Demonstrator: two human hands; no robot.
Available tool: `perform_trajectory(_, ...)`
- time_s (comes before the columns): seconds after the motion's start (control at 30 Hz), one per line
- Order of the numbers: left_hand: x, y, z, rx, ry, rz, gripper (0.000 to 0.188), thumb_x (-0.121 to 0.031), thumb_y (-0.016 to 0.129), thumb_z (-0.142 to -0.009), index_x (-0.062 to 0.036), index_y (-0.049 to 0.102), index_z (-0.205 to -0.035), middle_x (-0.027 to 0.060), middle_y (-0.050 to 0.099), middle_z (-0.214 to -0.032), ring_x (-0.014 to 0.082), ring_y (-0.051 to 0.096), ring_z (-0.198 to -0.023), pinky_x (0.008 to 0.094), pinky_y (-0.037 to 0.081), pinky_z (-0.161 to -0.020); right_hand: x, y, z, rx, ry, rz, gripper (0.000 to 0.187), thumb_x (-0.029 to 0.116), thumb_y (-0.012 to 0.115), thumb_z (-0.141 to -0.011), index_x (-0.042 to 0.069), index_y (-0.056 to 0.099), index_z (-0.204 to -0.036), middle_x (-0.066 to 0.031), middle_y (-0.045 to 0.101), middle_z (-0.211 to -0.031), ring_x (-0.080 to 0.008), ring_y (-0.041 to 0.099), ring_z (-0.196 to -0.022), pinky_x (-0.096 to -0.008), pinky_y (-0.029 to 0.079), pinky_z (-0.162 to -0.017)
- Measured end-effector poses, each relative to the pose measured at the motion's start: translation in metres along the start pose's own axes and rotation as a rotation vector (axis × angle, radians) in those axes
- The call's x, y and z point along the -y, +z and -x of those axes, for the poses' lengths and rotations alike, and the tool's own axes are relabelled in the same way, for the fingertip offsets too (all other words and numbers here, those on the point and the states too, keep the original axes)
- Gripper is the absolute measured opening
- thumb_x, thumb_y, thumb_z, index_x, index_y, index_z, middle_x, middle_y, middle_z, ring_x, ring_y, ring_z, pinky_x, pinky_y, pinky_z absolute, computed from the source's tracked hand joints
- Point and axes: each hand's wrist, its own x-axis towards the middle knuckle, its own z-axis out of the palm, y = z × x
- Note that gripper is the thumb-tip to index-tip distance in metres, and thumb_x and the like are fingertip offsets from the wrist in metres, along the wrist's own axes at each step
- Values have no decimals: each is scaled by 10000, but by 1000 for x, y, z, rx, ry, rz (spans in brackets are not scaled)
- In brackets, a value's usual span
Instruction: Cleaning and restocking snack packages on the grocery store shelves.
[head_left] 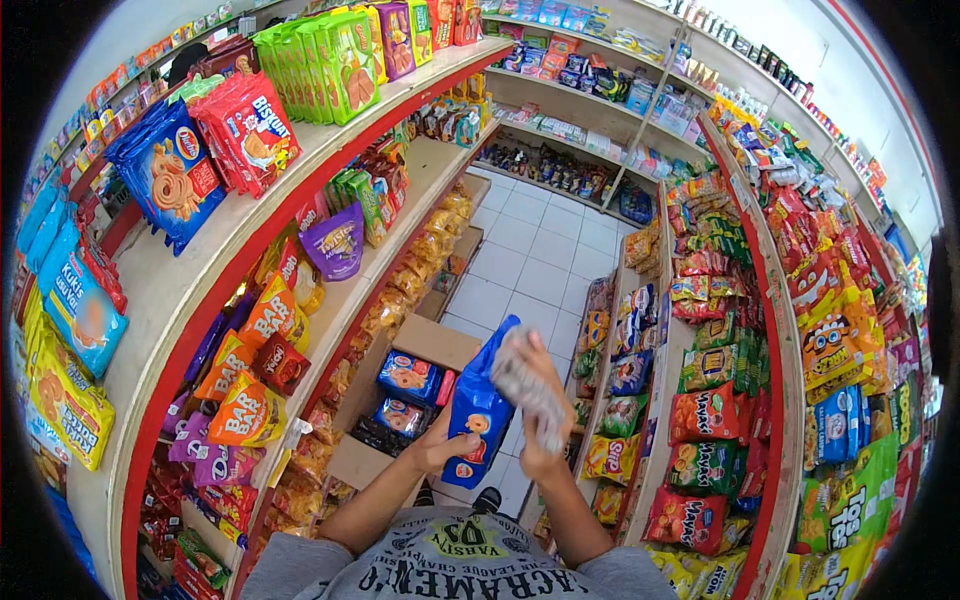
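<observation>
In front of my chest, my left hand (445, 446) grips a blue biscuit pack (482, 418) near its lower end, thumb across the front. The pack stands tilted, with round biscuits pictured on it. Close by its right side, my right hand (545, 378) is closed on a greyish, rumpled cloth (530, 388), smeared by motion. Whether the cloth touches the pack I cannot tell. Below my left hand, an open cardboard box (438, 340) holds several more packs, among them a blue biscuit pack (409, 376) and a dark one.
On the left, a red-edged shelf (130, 350) carries blue biscuit packs (170, 175), red packs (245, 130) and green packs (318, 70). Bagged snacks (700, 415) fill the right shelves. White floor tiles (530, 245) run between them to shelves (590, 115) at the far end.
</observation>
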Motion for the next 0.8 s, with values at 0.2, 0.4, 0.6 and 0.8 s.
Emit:
perform_trajectory(0.2,-7,0,4,203,97,-125,910,-157,618,-740,4,16,-1403,130,227,-1408,211,265,-1274,348,227,-1041,3,-12,1,56,-80,0,306,213,422,-894,46,628,-1046,-182,539,-1191,-353,396,-1231,-509,213,-1028)
perform_trajectory(0.4,-4,-3,4,67,-3,51,935,-200,640,-690,-11,63,-1401,160,329,-1346,239,372,-1219,365,311,-1004,1,0,2,7,-29,-78,419,275,316,-934,32,632,-1064,-165,511,-1235,-358,359,-1253,-488,207,-1044)
perform_trajectory(0.6,6,-9,12,15,-33,256,852,-275,647,-704,-1,187,-1368,166,364,-1326,262,414,-1200,376,357,-985,8,11,3,-48,27,-25,371,216,364,-915,19,585,-1139,-218,428,-1306,-374,265,-1303,-497,183,-1049)
perform_trajectory(0.8,-26,-13,-20,-355,457,433,700,-501,427,-800,-13,355,-1296,151,485,-1237,278,505,-1095,404,378,-966,15,38,41,300,42,125,448,195,506,-834,37,487,-1253,-178,302,-1407,-409,232,-1309,-527,147,-1046)
